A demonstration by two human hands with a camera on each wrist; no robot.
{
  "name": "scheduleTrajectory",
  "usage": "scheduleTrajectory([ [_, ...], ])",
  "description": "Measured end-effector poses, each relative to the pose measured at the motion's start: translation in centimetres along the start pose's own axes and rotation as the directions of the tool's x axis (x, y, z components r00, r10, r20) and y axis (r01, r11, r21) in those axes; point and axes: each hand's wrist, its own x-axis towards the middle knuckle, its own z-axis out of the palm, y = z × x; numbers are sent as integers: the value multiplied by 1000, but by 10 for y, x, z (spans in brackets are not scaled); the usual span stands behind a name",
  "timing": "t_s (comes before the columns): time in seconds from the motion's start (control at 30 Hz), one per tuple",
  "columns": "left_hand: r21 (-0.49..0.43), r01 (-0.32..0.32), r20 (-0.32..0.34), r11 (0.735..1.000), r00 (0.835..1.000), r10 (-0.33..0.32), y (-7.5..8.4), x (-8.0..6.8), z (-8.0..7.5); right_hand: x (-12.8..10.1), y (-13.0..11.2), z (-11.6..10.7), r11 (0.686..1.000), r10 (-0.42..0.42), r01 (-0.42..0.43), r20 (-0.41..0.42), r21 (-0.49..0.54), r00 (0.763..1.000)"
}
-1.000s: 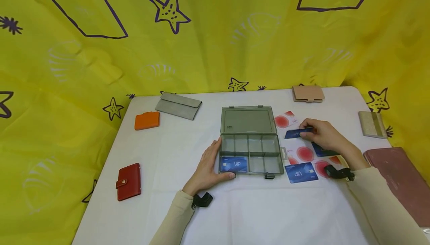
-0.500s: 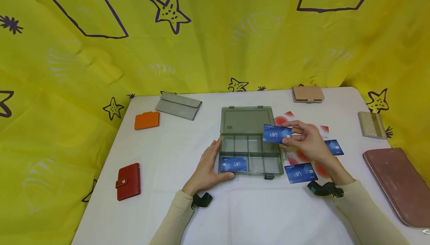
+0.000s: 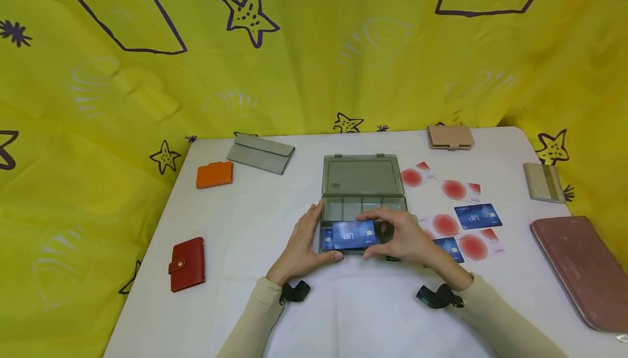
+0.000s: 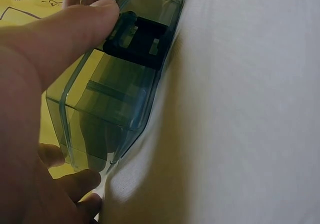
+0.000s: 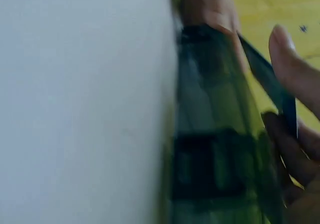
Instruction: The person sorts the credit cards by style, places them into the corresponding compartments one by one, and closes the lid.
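Blue plastic is what your right hand (image 3: 399, 238) pinches: a blue card (image 3: 354, 234) marked VIP, held flat just over the front left compartment of the open grey organiser box (image 3: 364, 205), where another blue card (image 3: 326, 238) already lies. Your left hand (image 3: 303, 243) grips the box's front left corner, thumb along the near wall and fingers curled round the side (the left wrist view shows the thumb (image 4: 75, 29) by the black latch (image 4: 141, 41)). The box sits mid-table (image 3: 255, 227) with its lid laid back.

By the look of it, you are at the placing step: the card is above its slot but, as far as I can tell, not yet down in it. The next move calls for lowering it level so its edges clear the dividers, then letting go while your left hand keeps the box from sliding.

To the right lie more cards: another blue VIP card (image 3: 477, 216), one half hidden behind your right wrist, and several white ones with red circles (image 3: 453, 189).
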Motion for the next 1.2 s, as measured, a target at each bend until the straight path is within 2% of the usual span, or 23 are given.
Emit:
scheduleTrajectory([
  [0.1,1,-4,1,1000,1000,4,0,0,1,2,0,9,991,-73,69,-30,-115,997],
  [0.2,7,-12,-1,1000,1000,12,1,1,2,2,1,15,983,-96,88,-41,-163,995],
  [0.37,26,-15,-7,1000,1000,16,0,2,4,1,-1,18,980,-62,53,-39,-191,997],
  [0.5,32,-16,-10,999,1000,16,0,3,4,0,-4,14,983,-3,2,-2,-184,1000],
  [0.63,28,-12,-11,1000,1000,12,1,2,3,-2,-7,0,986,17,-15,9,-169,1000],
  [0.73,18,-12,-13,1000,1000,13,1,1,3,-9,-5,-20,983,-6,-2,-39,-186,999],
  [0.83,10,-17,-16,1000,1000,17,1,1,3,-23,0,-47,975,7,-26,-83,-220,997],
  [1.0,9,-9,-9,1000,1000,9,1,1,4,-57,8,-87,928,170,-182,-67,-326,983],
  [1.1,9,-5,-8,1000,1000,5,0,1,3,-76,14,-100,875,301,-291,-35,-387,953],
  [1.2,10,-5,-13,1000,1000,5,-1,0,2,-90,21,-103,834,390,-358,-10,-421,921],
])
